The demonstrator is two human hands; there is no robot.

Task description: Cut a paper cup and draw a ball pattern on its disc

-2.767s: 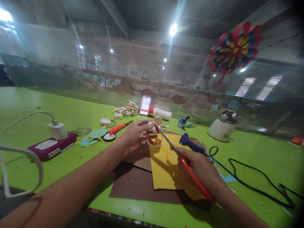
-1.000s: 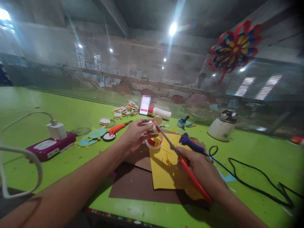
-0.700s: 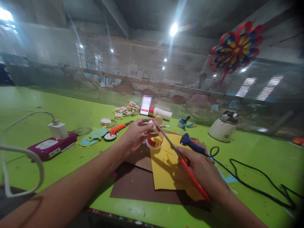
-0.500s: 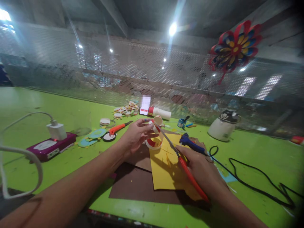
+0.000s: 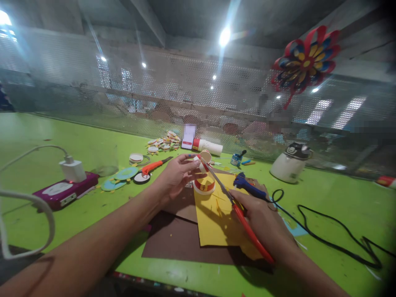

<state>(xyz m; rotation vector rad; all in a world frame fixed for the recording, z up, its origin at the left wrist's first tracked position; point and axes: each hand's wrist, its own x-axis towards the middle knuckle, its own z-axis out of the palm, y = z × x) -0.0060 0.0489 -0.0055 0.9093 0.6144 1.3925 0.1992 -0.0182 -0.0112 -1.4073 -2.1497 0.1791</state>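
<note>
My left hand [image 5: 181, 171] is closed on a red-and-white paper cup [image 5: 202, 165], its fingers pinching the cut side. The cup's pale round end [image 5: 205, 155] faces up beyond the fingertips. Just below, a curved cup strip [image 5: 204, 185] with a red band and white rim hangs over the yellow sheet; where it joins the cup is hidden. In my right hand [image 5: 256, 210] is a pair of scissors [image 5: 247, 227] with red handles. Their blades point up and left, with the tips against the cup's edge, and look nearly closed together.
Brown card [image 5: 173, 243] lies beneath the yellow paper [image 5: 213, 231]. To the right are a blue glue gun [image 5: 252, 187], its black cord and a white kettle [image 5: 286, 167]. An orange-handled knife [image 5: 153, 166], a purple power strip [image 5: 66, 192] and a phone [image 5: 188, 138] stand around.
The hanging cup strip has swung a little to the right and shows more of its red band. Both hands and the scissors stay nearly in place.
</note>
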